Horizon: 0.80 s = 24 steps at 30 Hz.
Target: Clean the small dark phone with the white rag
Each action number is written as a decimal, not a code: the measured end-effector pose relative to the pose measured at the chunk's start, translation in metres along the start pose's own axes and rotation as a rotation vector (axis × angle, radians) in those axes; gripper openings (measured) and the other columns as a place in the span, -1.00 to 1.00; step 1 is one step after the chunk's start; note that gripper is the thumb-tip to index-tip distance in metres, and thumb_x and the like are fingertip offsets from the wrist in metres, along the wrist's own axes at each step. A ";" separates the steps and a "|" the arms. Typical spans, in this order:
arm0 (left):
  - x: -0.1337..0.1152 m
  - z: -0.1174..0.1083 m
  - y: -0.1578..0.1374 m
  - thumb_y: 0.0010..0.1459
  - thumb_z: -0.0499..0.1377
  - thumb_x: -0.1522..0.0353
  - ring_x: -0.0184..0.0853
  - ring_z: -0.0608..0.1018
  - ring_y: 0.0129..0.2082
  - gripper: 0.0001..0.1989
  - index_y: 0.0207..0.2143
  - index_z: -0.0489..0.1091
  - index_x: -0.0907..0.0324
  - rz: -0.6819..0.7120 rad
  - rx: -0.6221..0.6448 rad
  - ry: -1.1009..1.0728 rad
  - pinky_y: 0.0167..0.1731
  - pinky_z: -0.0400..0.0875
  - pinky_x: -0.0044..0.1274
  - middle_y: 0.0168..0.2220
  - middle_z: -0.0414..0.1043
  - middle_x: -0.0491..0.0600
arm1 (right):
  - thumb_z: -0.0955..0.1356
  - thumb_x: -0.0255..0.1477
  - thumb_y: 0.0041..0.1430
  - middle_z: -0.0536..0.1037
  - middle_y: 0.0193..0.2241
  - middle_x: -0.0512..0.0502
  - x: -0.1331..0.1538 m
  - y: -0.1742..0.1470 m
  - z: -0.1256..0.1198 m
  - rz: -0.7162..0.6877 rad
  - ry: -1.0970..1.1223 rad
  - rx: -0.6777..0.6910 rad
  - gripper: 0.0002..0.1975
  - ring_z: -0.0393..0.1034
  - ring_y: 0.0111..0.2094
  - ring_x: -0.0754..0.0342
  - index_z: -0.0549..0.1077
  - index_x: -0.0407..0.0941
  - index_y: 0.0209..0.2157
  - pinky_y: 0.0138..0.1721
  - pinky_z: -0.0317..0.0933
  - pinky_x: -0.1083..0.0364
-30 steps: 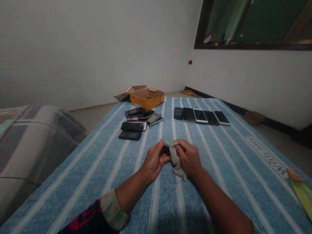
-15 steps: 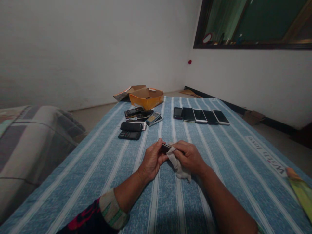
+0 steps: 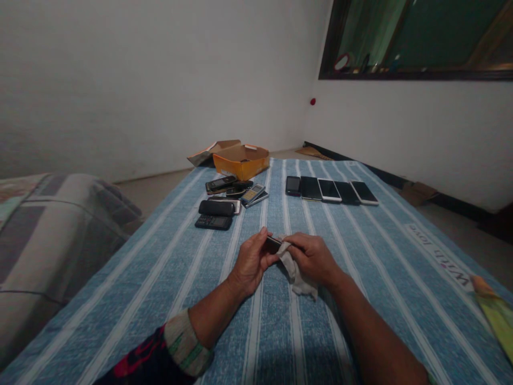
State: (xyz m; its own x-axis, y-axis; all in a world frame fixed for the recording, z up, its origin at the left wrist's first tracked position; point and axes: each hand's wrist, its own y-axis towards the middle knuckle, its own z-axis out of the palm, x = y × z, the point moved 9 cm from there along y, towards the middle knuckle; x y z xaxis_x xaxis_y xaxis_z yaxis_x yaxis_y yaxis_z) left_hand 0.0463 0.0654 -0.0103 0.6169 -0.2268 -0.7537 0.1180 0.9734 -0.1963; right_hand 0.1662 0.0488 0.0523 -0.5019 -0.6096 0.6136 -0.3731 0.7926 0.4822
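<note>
Between my hands, above the striped cloth, is a thin dark phone point(image 3: 273, 241), seen nearly edge-on. My left hand point(image 3: 250, 262) grips its left end, thumb on top and fingers beneath. My right hand point(image 3: 315, 258) is closed on a whitish cloth point(image 3: 295, 272) and presses it against the phone's right end; the cloth's loose part hangs down below my fingers. Much of the phone is hidden by the hands and cloth. Ahead to the left, a black keypad phone point(image 3: 214, 222) lies beside a black rounded case-like item point(image 3: 217, 207).
Several older phones point(image 3: 253, 193) lie heaped at the left, before an open orange box point(image 3: 240, 166) with its lid point(image 3: 212, 152) behind. At the right, several phones point(image 3: 329, 190) lie in a row. A blue striped cloth point(image 3: 192, 299) covers the table. A covered seat point(image 3: 68, 224) stands left.
The right hand and the hanging cloth have shifted slightly to the right. My left hand keeps its hold on the phone, almost unmoved.
</note>
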 end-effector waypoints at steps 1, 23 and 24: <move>0.000 0.000 0.000 0.05 0.33 0.22 -0.35 0.55 -0.44 -0.71 -0.37 0.44 0.29 0.003 -0.002 0.007 -0.44 0.56 -0.53 -0.46 0.51 -0.01 | 0.28 -0.54 0.20 0.56 -0.39 -0.05 0.002 0.000 0.000 -0.015 -0.038 -0.007 -0.79 0.44 -0.38 0.10 0.54 -0.08 -0.23 -0.32 0.23 0.16; 0.006 0.015 -0.010 -0.04 0.37 0.17 -0.41 0.49 -0.46 -0.66 -0.33 0.45 0.23 -0.014 0.114 0.125 -0.46 0.42 -0.61 -0.44 0.44 -0.11 | 0.18 -0.46 0.33 0.49 -0.51 -0.07 0.040 -0.002 0.002 -0.243 -0.379 -0.204 -0.74 0.34 -0.48 0.10 0.46 -0.14 -0.33 -0.39 0.14 0.14; 0.007 0.016 -0.010 -0.04 0.37 0.19 -0.41 0.49 -0.47 -0.68 -0.34 0.45 0.23 -0.022 0.114 0.123 -0.46 0.42 -0.61 -0.45 0.44 -0.12 | 0.18 -0.46 0.34 0.49 -0.51 -0.08 0.041 -0.002 0.002 -0.246 -0.385 -0.220 -0.73 0.34 -0.49 0.10 0.46 -0.15 -0.33 -0.39 0.15 0.14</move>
State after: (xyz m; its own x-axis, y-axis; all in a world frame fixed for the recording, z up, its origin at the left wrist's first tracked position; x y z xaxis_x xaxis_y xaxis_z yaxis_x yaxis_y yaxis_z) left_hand 0.0614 0.0543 -0.0036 0.5143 -0.2431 -0.8224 0.2223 0.9640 -0.1459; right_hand 0.1446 0.0221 0.0755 -0.6864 -0.6962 0.2100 -0.3645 0.5792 0.7291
